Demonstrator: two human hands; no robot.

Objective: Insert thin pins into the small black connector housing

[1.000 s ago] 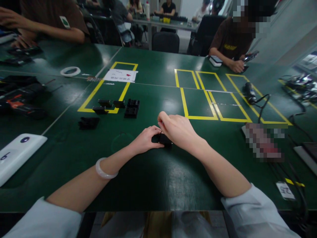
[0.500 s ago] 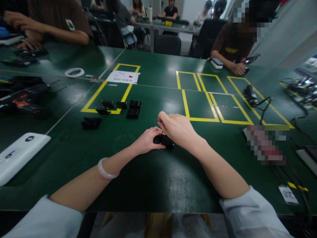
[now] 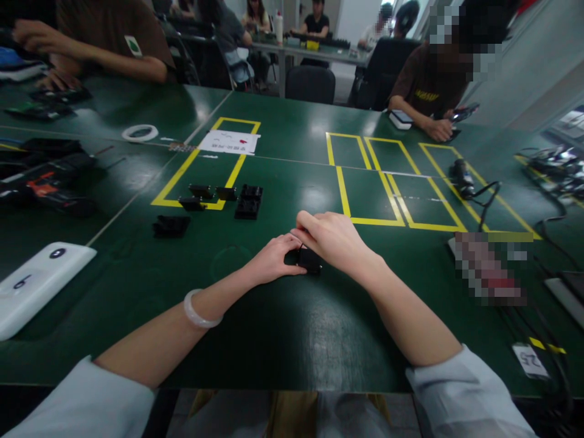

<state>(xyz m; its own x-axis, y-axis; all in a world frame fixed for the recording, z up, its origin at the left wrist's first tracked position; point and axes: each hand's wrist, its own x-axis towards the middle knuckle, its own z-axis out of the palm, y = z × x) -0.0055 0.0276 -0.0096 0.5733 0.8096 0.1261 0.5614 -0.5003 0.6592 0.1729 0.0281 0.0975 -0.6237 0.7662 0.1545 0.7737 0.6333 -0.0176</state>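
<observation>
A small black block-shaped part (image 3: 310,261) stands on the green table in front of me. My left hand (image 3: 274,260) holds it from the left, thumb low and fingers higher on its side. Over its top is my right hand (image 3: 335,243), with curled fingers pinched together near my left fingertips. A thin dark piece shows under those fingers, too small to name; the right fingertips are partly hidden. Farther left are several similar black parts (image 3: 201,192), a black double-bay part (image 3: 249,202) and a loose black piece (image 3: 171,225).
Yellow tape outlines (image 3: 376,221) mark the table. A white numbered case (image 3: 43,286) lies at left, near a tape roll (image 3: 139,133) and a paper sheet (image 3: 230,142). Cables (image 3: 490,204) and a black device (image 3: 462,177) are at right. Co-workers sit across the table.
My right fingers have turned slightly and come down closer to my left fingertips. The left hand keeps its hold on the black part. The whole view has shifted a little.
</observation>
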